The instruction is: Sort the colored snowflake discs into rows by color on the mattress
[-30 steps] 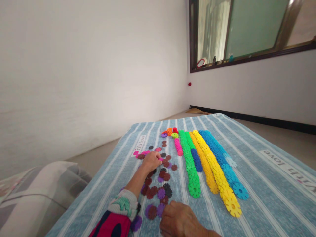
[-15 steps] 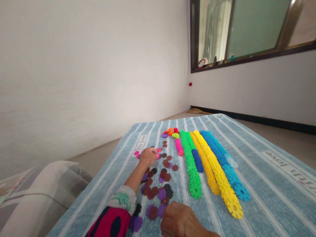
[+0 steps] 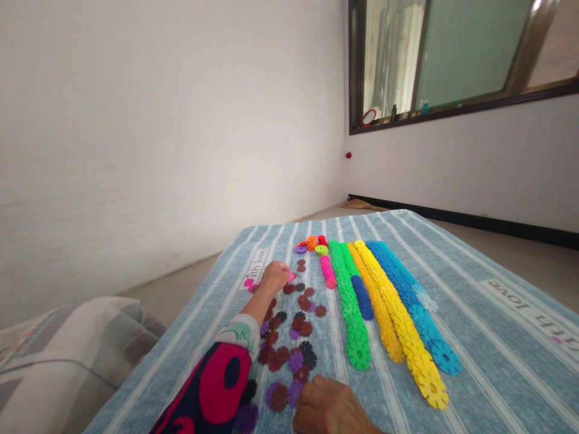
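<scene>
Discs of notched plastic [image 3: 295, 361], brown, purple and black, lie scattered on a blue cloth with white stripes [image 3: 493, 361], some overlapping. The left hand [image 3: 275, 276], reaching from a dark blue and pink sleeve [image 3: 205, 392], is near their far end, with most of them toward six o'clock from it. Its fingertips are drawn together, pinching a bright pink plastic disc [image 3: 292, 276]. Loose pink discs [image 3: 249, 283] lie at nine o'clock from that hand, beside the lettering printed on the cloth.

At five o'clock from the left hand is the right hand [image 3: 332, 405], curled inward with its knuckles up; its fingertips are hidden, so I cannot tell whether it grips anything.

At three o'clock from the left hand is a short pink stack of discs [image 3: 328, 272], and at two o'clock a small orange stack [image 3: 312, 243]. Long bright green rows of overlapping discs [image 3: 355, 328] end at one o'clock from the right hand, with a short dark blue stack [image 3: 362, 297] beside them. Yellow rows [image 3: 409, 337] come next, then lighter blue rows [image 3: 420, 316] outermost.
</scene>
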Available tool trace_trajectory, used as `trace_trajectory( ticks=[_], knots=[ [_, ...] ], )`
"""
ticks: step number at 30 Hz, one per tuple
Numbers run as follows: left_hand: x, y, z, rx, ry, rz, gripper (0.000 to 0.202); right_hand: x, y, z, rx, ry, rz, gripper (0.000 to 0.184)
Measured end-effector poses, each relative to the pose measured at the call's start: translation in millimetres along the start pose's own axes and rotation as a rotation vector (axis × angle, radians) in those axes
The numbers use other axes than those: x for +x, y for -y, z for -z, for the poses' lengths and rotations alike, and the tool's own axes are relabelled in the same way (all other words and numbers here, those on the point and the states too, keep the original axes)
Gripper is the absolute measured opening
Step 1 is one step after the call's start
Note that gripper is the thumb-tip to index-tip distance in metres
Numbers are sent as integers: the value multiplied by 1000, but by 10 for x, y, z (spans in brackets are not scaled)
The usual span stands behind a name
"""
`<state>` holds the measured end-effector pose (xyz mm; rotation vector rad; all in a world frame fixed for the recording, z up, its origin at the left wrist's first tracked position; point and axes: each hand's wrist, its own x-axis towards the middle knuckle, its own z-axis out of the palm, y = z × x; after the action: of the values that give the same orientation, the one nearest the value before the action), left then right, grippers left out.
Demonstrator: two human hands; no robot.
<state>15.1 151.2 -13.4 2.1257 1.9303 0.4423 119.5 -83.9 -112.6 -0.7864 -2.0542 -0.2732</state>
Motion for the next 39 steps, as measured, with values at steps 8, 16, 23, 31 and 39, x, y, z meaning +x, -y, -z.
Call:
trace_trajectory(
  ticks=[8, 16, 23, 31, 39],
  knots=[
    [17, -58, -22, 92, 51, 8, 19, 3, 9, -33, 18, -93, -7, 29],
    [-4, -46, -29, 123, 25, 13, 22, -45, -10, -74, -41, 48, 5, 33],
    [-20, -49, -28, 135, 28, 27, 17, 22, 4, -12, 4, -27, -4, 26],
    [-32, -31, -45, 161, 3, 29, 20, 23, 5, 12, -22, 7, 7, 31],
    [-21, -48, -22, 180, 27, 20, 13, -4, 1, -36, -21, 44, 2, 31]
  ],
)
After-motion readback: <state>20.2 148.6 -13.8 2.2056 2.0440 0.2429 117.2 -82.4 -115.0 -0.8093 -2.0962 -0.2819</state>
